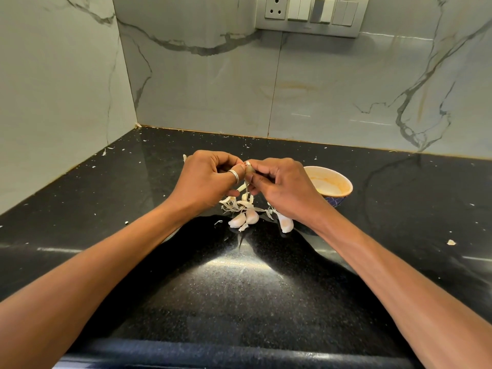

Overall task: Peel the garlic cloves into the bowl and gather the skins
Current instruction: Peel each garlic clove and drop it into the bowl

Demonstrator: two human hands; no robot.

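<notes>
Both hands are up over the dark speckled desk (239,288), meeting in the middle of the view. The left hand (210,179), a silver ring (234,176) on its thumb, has its fingers curled in and pinches at the top of a garlic clove (249,170). The right hand (282,185) grips that same clove from the other side, thumb and fingertips closed round it. So neither hand is released: both are grasping the one clove, held clear of the desk. A pale strip of skin (244,189) hangs down from the clove between the two hands.

Directly below, on the desk, lies a loose pile of skins (241,205) — thin, curled, off-white. Tucked against the near edge of that pile are two unpeeled cloves (246,218), lying side by side and touching. Another clove (285,223) sits just to their right, partly under the right wrist.

The bowl (329,169) stands on the desk just beyond the right hand, which partly hides it. It is cream and orange-tinted inside with a dark blue patterned outside. What it holds I cannot make out from this angle.

Small flecks of skin (451,242) are scattered across the desk, out to the corners and along the back edge. Behind, veined marble walls (213,89) meet in a corner, and a switch panel (311,14) with a socket sits high up.
</notes>
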